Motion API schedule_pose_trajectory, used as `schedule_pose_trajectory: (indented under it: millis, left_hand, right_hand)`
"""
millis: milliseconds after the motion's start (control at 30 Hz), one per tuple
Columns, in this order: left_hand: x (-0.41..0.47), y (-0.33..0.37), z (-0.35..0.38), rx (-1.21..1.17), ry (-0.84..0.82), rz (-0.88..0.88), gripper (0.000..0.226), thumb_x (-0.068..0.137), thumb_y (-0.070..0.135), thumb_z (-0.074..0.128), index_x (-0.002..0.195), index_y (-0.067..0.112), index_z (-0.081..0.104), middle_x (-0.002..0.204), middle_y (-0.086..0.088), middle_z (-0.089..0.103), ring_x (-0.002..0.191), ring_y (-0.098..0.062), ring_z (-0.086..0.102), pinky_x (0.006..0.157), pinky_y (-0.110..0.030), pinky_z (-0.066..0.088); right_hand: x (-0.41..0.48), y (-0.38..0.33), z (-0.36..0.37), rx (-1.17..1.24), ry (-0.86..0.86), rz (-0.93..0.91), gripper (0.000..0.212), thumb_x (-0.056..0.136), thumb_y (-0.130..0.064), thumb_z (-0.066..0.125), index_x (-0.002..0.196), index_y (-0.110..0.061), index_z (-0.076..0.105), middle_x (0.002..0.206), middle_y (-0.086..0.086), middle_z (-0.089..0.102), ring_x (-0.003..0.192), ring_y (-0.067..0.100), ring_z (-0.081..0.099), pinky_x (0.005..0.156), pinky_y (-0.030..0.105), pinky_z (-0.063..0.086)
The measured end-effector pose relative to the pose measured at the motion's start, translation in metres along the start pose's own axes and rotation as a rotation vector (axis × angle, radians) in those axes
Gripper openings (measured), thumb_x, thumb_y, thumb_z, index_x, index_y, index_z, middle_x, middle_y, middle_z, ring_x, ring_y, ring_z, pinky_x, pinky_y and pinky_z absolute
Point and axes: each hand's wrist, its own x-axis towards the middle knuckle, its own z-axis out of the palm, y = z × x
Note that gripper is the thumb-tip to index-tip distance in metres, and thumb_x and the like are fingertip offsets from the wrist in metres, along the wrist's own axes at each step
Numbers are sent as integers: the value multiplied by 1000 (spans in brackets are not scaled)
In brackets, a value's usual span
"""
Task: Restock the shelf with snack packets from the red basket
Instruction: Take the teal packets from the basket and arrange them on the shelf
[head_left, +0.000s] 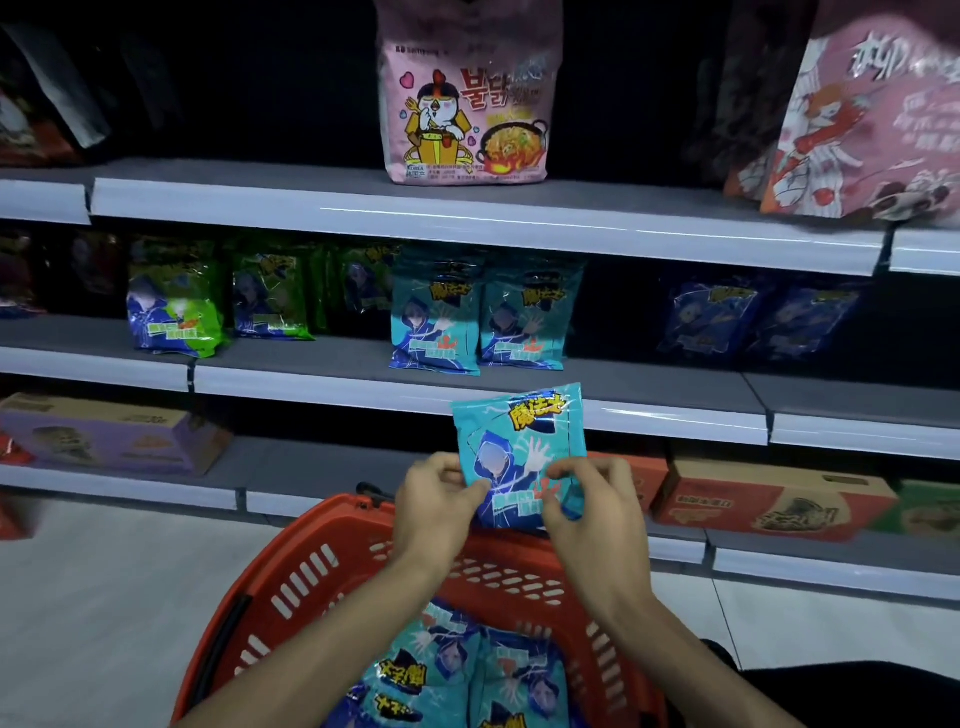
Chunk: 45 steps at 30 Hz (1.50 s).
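A teal snack packet (519, 441) is held upright above the red basket (311, 566), just below the middle shelf (649, 384). My left hand (436, 504) pinches its lower left corner and my right hand (592, 509) pinches its lower right side. Several more teal packets (457, 670) lie in the basket under my forearms. Two matching teal packets (480, 322) stand side by side on the middle shelf, directly above the held one.
Green packets (176, 312) stand left on the middle shelf, dark blue packets (753, 317) right. A pink noodle bag (467, 104) and another pink bag (872, 130) sit on the top shelf. Cardboard boxes (769, 504) line the bottom shelf. Light floor lies left of the basket.
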Motion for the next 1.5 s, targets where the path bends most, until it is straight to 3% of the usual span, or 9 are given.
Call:
schedule_pose_trajectory:
  millis: [167,467,533,667,733,933,1033,1267,1500]
  left_hand:
    - [50,15,17,-11,22,-9,7,90,13,76,83,14,76,67,3,66,62,-14,57,62,-26,45]
    - [133,50,45,7,57,-17,34,94,12,68,67,17,48,64,3,44,61,-21,40,62,-29,35]
    - [145,58,49,-10,47,1,25,95,3,60,76,18,58,71,7,47,62,-14,44,61,-24,37]
    - [162,65,61,-36,43,12,43,100,2,49,137,15,65,106,1,69,74,-13,58,70,-23,44]
    - [167,63,67,-46,64,29,45,97,2,49,135,17,67,117,-2,74,77,-16,58,72,-25,44]
    - [163,56,69,-112,121,94,35,103,9,51,133,18,68,87,22,58,73,4,57,70,-16,46]
    - [161,55,69,-150,110,101,37,102,6,53,136,16,64,96,16,59,78,0,59,66,-4,43]
    - [161,53,70,-258,5,22,58,100,-3,56,155,13,45,130,1,60,124,-19,62,91,-22,49]
    - [145,44,53,349,74,506,51,101,6,50,148,23,53,148,8,51,120,-11,55,98,-37,52]
  right_hand:
    - [45,-1,7,-219,-4,-44,29,90,-23,67,118,-28,71,119,-2,54,114,22,45,102,39,46]
    - [129,-11,38,-90,-76,42,48,92,-16,64,140,-19,64,138,10,51,128,31,50,110,36,43]
    - [145,-8,46,-69,-81,68,49,93,-17,64,142,-19,63,139,10,49,128,30,52,110,38,45]
    - [170,0,58,-56,-64,76,52,92,-17,63,144,-20,61,141,8,45,130,29,49,111,38,44]
    - [177,6,63,-47,-42,67,49,93,-15,63,142,-20,63,138,7,45,128,27,50,106,37,47]
    - [175,16,69,28,37,6,48,92,-9,60,138,-23,66,134,2,46,122,24,54,100,41,52]
    - [174,17,71,52,68,-45,51,90,-6,58,138,-23,65,138,1,45,125,22,53,101,41,52]
    - [179,22,73,11,-62,2,60,90,-6,60,147,-26,57,164,3,27,147,21,37,111,32,41]
    - [168,22,57,-239,39,-101,55,91,-5,55,143,-22,61,163,16,31,144,36,39,92,45,53]
